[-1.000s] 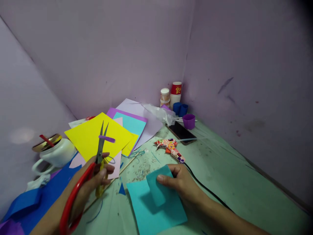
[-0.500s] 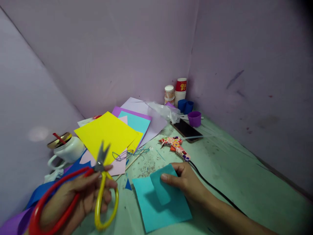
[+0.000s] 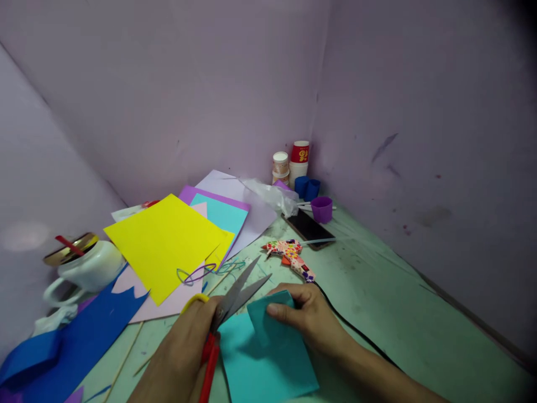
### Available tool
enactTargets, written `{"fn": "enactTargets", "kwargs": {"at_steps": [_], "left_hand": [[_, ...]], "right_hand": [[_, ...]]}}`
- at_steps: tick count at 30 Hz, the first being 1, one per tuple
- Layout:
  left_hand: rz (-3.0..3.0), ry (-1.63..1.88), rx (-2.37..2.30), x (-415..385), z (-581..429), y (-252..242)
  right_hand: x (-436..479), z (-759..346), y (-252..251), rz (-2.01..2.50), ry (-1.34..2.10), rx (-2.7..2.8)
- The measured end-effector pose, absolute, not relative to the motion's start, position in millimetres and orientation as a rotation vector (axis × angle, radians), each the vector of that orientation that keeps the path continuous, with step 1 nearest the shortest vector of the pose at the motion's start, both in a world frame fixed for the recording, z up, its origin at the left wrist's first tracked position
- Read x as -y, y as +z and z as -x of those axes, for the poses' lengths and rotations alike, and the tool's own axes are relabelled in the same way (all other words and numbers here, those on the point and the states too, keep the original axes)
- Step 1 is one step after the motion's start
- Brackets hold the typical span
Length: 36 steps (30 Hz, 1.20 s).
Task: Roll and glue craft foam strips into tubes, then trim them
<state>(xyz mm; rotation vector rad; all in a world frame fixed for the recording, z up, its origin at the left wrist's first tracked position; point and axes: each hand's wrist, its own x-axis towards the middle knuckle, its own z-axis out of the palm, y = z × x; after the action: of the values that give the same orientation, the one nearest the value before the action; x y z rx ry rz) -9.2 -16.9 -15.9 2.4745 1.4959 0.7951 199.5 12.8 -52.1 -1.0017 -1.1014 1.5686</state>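
Note:
My left hand (image 3: 182,341) grips a pair of scissors (image 3: 235,299) with one red and one yellow handle. Their blades are parted and point up and to the right, beside the teal sheet. A teal sheet of craft foam or paper (image 3: 268,364) is in my right hand (image 3: 308,316), its upper part folded over and pinched under the thumb. The fingers behind that fold are partly hidden. Just beyond my right hand lies a flower-patterned glue gun (image 3: 289,254) with a black cord.
Yellow sheet (image 3: 168,240), blue strip (image 3: 96,319) and other coloured sheets cover the left. A white mug (image 3: 92,266) stands there. Behind are a phone (image 3: 310,228), a purple ring (image 3: 321,209), paper cups (image 3: 299,159) and a plastic bag (image 3: 272,196). Walls enclose the table.
My left hand has turned over and brought the scissors right, up to the teal sheet. My right hand keeps its hold on the folded sheet. The view has shifted slightly.

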Motion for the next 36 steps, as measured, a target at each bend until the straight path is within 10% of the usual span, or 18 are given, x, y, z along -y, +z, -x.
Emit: {"fn": "enactTargets", "kwargs": {"at_steps": [36], "left_hand": [[-3.059, 0.425, -1.505, 24, 17, -37]], "right_hand": [[-6, -199, -50, 0.921, 1.175, 1.5]]}}
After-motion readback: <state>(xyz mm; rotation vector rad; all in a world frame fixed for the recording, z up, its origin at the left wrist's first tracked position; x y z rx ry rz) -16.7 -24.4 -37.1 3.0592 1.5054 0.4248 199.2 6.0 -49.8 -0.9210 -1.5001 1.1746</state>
